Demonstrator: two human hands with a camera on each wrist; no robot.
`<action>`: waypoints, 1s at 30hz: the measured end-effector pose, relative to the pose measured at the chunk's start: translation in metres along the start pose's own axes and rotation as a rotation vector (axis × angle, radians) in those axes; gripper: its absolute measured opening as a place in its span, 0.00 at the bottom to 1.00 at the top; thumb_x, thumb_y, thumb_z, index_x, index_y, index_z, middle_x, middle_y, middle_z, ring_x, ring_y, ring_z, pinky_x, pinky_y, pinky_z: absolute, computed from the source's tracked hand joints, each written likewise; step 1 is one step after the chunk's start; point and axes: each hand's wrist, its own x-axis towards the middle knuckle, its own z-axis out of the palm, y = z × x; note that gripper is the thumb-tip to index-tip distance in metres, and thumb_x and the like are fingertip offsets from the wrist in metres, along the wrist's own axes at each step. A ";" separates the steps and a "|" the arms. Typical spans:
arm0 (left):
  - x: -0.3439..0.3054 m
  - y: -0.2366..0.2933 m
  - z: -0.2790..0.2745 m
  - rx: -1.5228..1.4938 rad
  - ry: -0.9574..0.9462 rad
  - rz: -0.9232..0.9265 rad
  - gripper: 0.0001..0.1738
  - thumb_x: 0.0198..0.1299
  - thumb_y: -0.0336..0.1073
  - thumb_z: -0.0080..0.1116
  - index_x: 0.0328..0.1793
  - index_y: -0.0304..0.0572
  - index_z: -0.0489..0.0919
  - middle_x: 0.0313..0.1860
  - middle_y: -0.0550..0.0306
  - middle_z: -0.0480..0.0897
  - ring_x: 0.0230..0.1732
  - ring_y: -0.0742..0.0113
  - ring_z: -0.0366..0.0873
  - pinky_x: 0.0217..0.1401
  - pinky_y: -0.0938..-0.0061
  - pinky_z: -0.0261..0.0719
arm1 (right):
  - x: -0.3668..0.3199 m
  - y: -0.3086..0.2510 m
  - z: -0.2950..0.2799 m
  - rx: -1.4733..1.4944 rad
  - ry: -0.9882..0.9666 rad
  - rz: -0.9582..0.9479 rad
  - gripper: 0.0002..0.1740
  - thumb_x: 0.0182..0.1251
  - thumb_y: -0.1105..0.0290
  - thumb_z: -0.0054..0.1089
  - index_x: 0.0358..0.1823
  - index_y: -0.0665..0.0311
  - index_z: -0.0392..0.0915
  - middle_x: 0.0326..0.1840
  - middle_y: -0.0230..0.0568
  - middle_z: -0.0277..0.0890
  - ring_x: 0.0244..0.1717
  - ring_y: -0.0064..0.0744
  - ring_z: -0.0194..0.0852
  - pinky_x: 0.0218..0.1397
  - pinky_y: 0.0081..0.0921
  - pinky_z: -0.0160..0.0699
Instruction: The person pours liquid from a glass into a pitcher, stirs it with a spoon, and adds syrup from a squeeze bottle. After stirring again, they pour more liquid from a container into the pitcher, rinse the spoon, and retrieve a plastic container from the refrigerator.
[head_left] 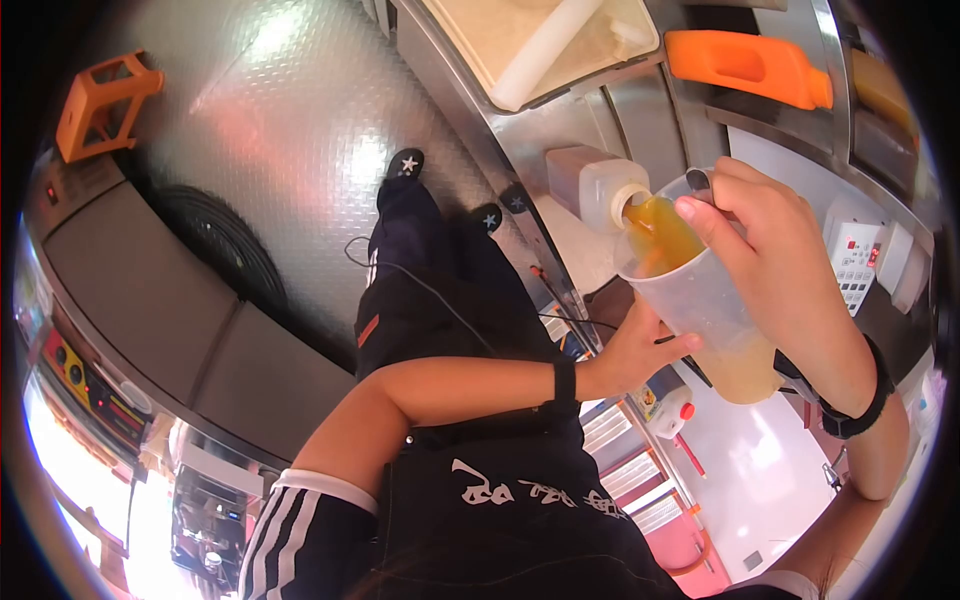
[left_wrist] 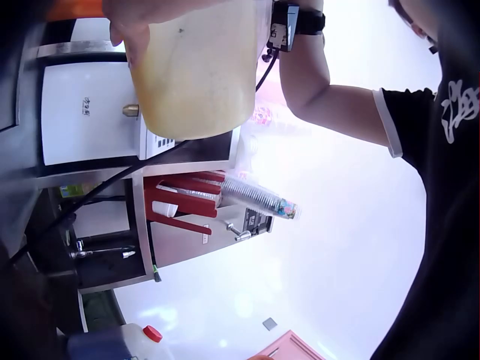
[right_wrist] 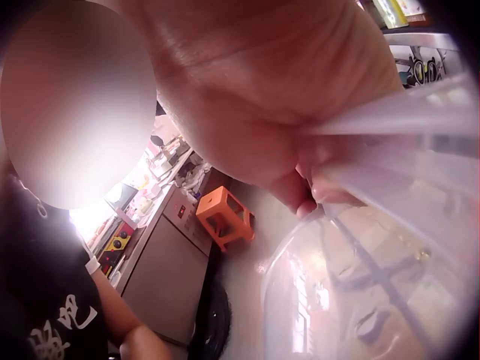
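Observation:
My right hand (head_left: 765, 225) grips the handle of a clear plastic measuring jug (head_left: 700, 300), which is tipped with its rim down. My left hand (head_left: 632, 350) steadies the jug's side, its thumb against the wall; the other fingers are partly hidden behind it. Amber liquid (head_left: 660, 235) gathers at the jug's lip, over the open neck (head_left: 630, 197) of a translucent plastic jerrycan (head_left: 585, 180). The jerrycan stands on the steel counter. In the left wrist view the yellow-tinted jug (left_wrist: 199, 75) fills the top; the right wrist view shows its clear wall (right_wrist: 360, 277) close up.
An orange plastic jug (head_left: 745, 68) lies behind the jerrycan. A lidded tub (head_left: 545, 50) stands on the counter. A white machine with buttons (head_left: 855, 262) is at the right, and a bottle with a red cap (head_left: 668, 405) near my left wrist. An orange stool (head_left: 108, 105) stands across the floor.

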 end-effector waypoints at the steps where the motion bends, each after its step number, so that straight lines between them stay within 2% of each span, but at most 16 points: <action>1: 0.001 0.000 0.000 -0.001 0.004 0.004 0.47 0.65 0.32 0.58 0.79 0.46 0.37 0.73 0.54 0.53 0.76 0.63 0.55 0.76 0.57 0.61 | 0.002 -0.001 0.000 -0.010 -0.014 0.009 0.17 0.67 0.68 0.57 0.28 0.73 0.63 0.27 0.48 0.58 0.27 0.48 0.58 0.32 0.34 0.60; 5: 0.004 0.008 0.002 -0.192 0.012 -0.019 0.49 0.64 0.31 0.59 0.79 0.48 0.36 0.75 0.56 0.52 0.77 0.64 0.52 0.78 0.59 0.58 | 0.009 -0.002 0.001 -0.012 -0.035 0.011 0.17 0.67 0.67 0.57 0.29 0.74 0.64 0.27 0.49 0.58 0.27 0.49 0.57 0.32 0.33 0.60; 7: 0.005 0.012 0.004 -0.243 0.013 -0.032 0.49 0.64 0.30 0.60 0.79 0.48 0.36 0.75 0.56 0.52 0.77 0.65 0.52 0.78 0.59 0.57 | 0.012 -0.002 0.001 -0.006 -0.037 0.010 0.16 0.68 0.68 0.56 0.29 0.73 0.63 0.27 0.48 0.58 0.27 0.45 0.57 0.32 0.32 0.61; 9: 0.005 0.013 0.006 -0.255 0.041 -0.002 0.48 0.62 0.42 0.65 0.79 0.45 0.44 0.74 0.55 0.58 0.76 0.63 0.55 0.76 0.62 0.59 | 0.013 -0.005 -0.002 0.020 -0.045 0.048 0.17 0.68 0.66 0.57 0.28 0.72 0.66 0.26 0.47 0.60 0.26 0.46 0.59 0.32 0.34 0.61; 10: 0.006 0.013 0.004 -0.257 0.041 -0.001 0.48 0.62 0.42 0.65 0.79 0.45 0.44 0.74 0.55 0.58 0.76 0.63 0.55 0.76 0.62 0.59 | 0.014 -0.006 -0.003 0.047 -0.049 0.087 0.17 0.68 0.64 0.57 0.28 0.70 0.68 0.25 0.47 0.62 0.26 0.47 0.61 0.31 0.37 0.62; 11: 0.007 0.013 0.001 -0.266 0.014 -0.018 0.50 0.60 0.36 0.66 0.79 0.47 0.42 0.74 0.56 0.56 0.77 0.64 0.54 0.77 0.61 0.58 | 0.015 -0.004 -0.003 0.046 -0.051 0.087 0.17 0.68 0.64 0.57 0.28 0.70 0.68 0.25 0.47 0.62 0.26 0.47 0.61 0.31 0.37 0.62; 12: 0.008 0.013 -0.002 -0.274 -0.014 -0.035 0.52 0.59 0.30 0.66 0.79 0.49 0.40 0.75 0.57 0.55 0.77 0.65 0.53 0.78 0.61 0.57 | 0.015 -0.002 -0.004 0.060 -0.058 0.115 0.18 0.68 0.63 0.57 0.27 0.70 0.66 0.23 0.47 0.60 0.25 0.45 0.59 0.31 0.36 0.61; 13: 0.009 0.013 -0.003 -0.276 -0.014 -0.033 0.52 0.59 0.30 0.66 0.79 0.49 0.40 0.75 0.57 0.55 0.77 0.65 0.53 0.78 0.61 0.57 | 0.016 0.001 -0.004 0.075 -0.065 0.143 0.19 0.68 0.63 0.57 0.26 0.70 0.65 0.22 0.47 0.58 0.24 0.43 0.56 0.30 0.35 0.59; 17: 0.008 0.015 -0.009 -0.229 -0.005 -0.096 0.56 0.51 0.31 0.73 0.78 0.48 0.44 0.73 0.58 0.59 0.76 0.65 0.55 0.77 0.62 0.59 | 0.016 0.003 -0.008 0.115 -0.057 0.150 0.19 0.69 0.62 0.55 0.26 0.70 0.65 0.19 0.44 0.58 0.23 0.37 0.57 0.29 0.34 0.58; 19: 0.009 0.020 -0.012 -0.200 -0.005 -0.099 0.57 0.49 0.32 0.75 0.78 0.48 0.45 0.72 0.58 0.60 0.76 0.65 0.55 0.76 0.62 0.60 | 0.018 -0.001 -0.014 0.233 -0.126 0.261 0.19 0.70 0.62 0.53 0.25 0.69 0.66 0.18 0.39 0.59 0.22 0.29 0.58 0.28 0.32 0.58; 20: 0.008 0.022 -0.011 -0.205 0.012 -0.084 0.58 0.48 0.33 0.76 0.78 0.48 0.45 0.72 0.58 0.60 0.75 0.66 0.56 0.76 0.63 0.61 | 0.019 0.000 -0.015 0.231 -0.129 0.265 0.19 0.70 0.62 0.53 0.25 0.69 0.66 0.18 0.39 0.59 0.22 0.29 0.58 0.28 0.32 0.58; 22: 0.006 0.027 -0.010 -0.216 0.030 -0.071 0.59 0.47 0.34 0.77 0.78 0.47 0.45 0.71 0.58 0.60 0.74 0.66 0.57 0.75 0.63 0.62 | 0.020 0.004 -0.016 0.309 -0.153 0.328 0.19 0.71 0.62 0.53 0.24 0.68 0.67 0.17 0.35 0.58 0.23 0.22 0.57 0.28 0.30 0.56; 26: 0.005 0.031 -0.010 -0.163 0.075 -0.100 0.60 0.46 0.35 0.78 0.78 0.46 0.45 0.71 0.56 0.60 0.74 0.65 0.57 0.74 0.64 0.62 | 0.020 0.012 -0.016 0.317 -0.155 0.291 0.19 0.71 0.61 0.53 0.24 0.68 0.67 0.16 0.34 0.58 0.23 0.21 0.56 0.28 0.26 0.56; 30: 0.005 0.031 -0.009 -0.084 0.106 -0.065 0.62 0.45 0.36 0.79 0.78 0.44 0.44 0.71 0.55 0.60 0.74 0.64 0.57 0.74 0.64 0.61 | 0.020 0.009 -0.023 0.161 -0.164 0.152 0.18 0.69 0.62 0.55 0.24 0.68 0.69 0.18 0.32 0.60 0.24 0.21 0.57 0.30 0.23 0.58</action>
